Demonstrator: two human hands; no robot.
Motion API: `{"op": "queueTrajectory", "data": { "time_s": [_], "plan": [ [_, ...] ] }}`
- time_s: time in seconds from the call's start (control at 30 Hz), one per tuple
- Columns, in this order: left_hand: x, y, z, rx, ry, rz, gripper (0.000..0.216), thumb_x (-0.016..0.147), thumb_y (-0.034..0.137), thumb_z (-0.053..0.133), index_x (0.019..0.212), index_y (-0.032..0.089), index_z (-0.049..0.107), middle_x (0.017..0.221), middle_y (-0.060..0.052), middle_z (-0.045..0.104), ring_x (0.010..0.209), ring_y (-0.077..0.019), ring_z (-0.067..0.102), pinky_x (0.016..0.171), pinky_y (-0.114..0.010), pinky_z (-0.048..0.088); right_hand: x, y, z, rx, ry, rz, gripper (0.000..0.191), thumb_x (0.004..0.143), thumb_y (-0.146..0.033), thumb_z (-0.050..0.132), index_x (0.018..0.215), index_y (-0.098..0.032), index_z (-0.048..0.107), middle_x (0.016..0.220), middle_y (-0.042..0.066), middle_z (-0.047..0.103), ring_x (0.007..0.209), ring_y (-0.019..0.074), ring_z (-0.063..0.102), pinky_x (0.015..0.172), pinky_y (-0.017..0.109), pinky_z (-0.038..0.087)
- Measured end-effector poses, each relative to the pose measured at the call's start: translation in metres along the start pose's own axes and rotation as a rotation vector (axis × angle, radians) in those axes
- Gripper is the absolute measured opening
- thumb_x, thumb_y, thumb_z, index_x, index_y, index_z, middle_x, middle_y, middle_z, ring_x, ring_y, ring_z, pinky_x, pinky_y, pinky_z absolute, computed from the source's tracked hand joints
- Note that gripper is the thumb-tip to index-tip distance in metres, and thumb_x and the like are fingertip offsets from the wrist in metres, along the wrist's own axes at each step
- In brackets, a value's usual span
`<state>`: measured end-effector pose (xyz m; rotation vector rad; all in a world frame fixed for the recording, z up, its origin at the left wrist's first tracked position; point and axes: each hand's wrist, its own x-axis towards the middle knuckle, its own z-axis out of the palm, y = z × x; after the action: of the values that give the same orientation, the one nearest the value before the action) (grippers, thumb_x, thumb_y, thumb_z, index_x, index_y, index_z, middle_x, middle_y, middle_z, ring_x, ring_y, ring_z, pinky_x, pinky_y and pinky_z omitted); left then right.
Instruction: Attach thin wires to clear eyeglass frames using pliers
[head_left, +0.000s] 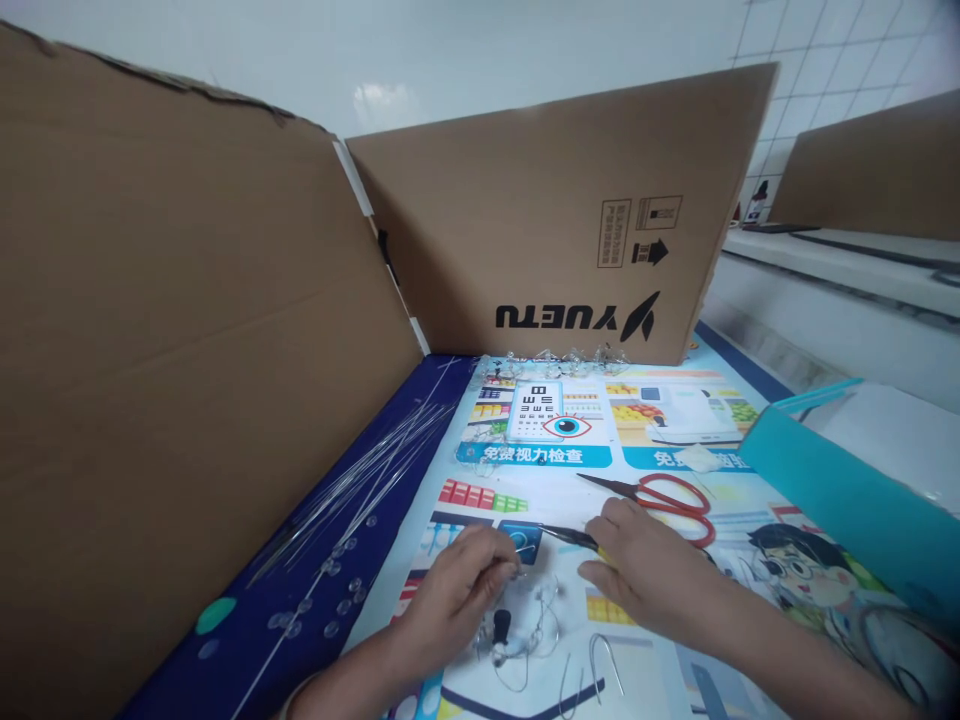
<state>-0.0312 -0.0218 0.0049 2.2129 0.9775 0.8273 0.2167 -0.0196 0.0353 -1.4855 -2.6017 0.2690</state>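
Note:
My left hand (459, 588) pinches the end of a thin wire (527, 547), whose short bent tip pokes out past the fingers. Below that hand a tangle of fine wire with clear beads (553, 600) lies on the printed sheet, with a small black piece (502, 627) among it. In my right hand (651, 560) are needle-nose pliers (570, 537) with a yellow grip. Their dark jaws point left, close to the wire but seemingly apart from it. Just beyond the right hand rest scissors (679, 500) with red handles. Bent wire pieces (606, 655) lie nearer to me.
Long straight wires (360, 470) and several loose clear beads (343, 607) lie on the dark blue strip at left, near a green disc (215, 615). Cardboard panels (555, 230) wall the left and back. A teal box (847, 500) stands at right. Beaded wire pieces (555, 365) line the back.

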Motion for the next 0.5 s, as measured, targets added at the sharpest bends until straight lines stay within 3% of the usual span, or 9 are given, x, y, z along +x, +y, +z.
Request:
{"op": "queueTrajectory", "data": {
  "time_s": [0.23,0.5],
  "plan": [
    [0.001,0.001,-0.002,-0.068,-0.008,0.012,0.013,0.092,0.018,0.04,0.092,0.018,0.053,0.087,-0.005,0.057,0.081,-0.0165,0.052,0.072,-0.028,0.041,-0.005,-0.014,-0.02,-0.012,0.066,-0.134,0.023,0.083,-0.042,0.052,0.079,-0.02,0.057,0.086,0.007,0.054,0.088,0.0241,0.045,0.074,0.037,0.035],
    [0.0,0.001,-0.001,-0.077,-0.005,0.033,0.013,0.092,0.018,0.039,0.09,0.018,0.052,0.083,-0.005,0.055,0.077,-0.0161,0.05,0.069,-0.028,0.04,-0.007,-0.027,-0.018,-0.102,0.158,-0.17,0.017,0.083,-0.037,0.054,0.082,-0.02,0.055,0.087,0.004,0.053,0.086,0.0226,0.044,0.07,0.035,0.033]
  ]
}}
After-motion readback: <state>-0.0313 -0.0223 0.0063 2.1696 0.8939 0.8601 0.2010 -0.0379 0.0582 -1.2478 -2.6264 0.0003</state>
